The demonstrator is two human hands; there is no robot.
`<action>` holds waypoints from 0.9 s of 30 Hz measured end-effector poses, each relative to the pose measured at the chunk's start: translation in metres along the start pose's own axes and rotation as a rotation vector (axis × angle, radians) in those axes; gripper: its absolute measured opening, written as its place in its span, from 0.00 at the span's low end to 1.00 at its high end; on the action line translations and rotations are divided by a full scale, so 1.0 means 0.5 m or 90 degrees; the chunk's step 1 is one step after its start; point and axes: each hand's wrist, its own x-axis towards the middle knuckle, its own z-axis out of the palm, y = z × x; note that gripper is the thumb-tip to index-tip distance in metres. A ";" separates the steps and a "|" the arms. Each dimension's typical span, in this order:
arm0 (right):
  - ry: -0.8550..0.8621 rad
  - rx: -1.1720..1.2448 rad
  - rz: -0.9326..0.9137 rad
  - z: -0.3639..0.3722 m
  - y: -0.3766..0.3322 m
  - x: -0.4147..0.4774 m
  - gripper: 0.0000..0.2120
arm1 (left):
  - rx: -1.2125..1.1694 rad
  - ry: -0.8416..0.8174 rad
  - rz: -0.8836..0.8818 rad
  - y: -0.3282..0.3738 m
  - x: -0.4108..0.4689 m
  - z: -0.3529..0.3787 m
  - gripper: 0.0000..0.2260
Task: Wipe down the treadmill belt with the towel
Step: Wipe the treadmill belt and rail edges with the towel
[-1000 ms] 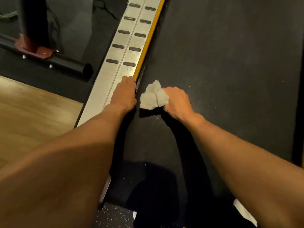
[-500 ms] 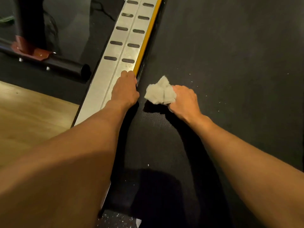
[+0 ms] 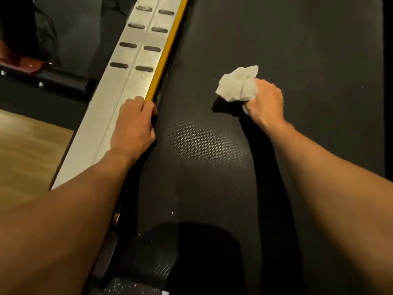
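The wide black textured treadmill belt (image 3: 287, 39) fills most of the view, its weave showing as a paler patch near the middle. A crumpled white towel (image 3: 237, 84) presses on it, gripped by the right hand (image 3: 265, 103). Small white specks lie scattered over the belt. Along its left edge runs a brushed silver metal side rail (image 3: 127, 69) with dark oval slots and a yellow inner strip (image 3: 168, 47); the left hand (image 3: 134, 126) rests on this rail at the strip. Left of the rail lies light wooden floor (image 3: 27, 154).
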 end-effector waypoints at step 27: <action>0.113 0.150 0.117 -0.037 0.116 -0.063 0.09 | 0.134 -0.073 0.016 0.013 -0.001 -0.012 0.23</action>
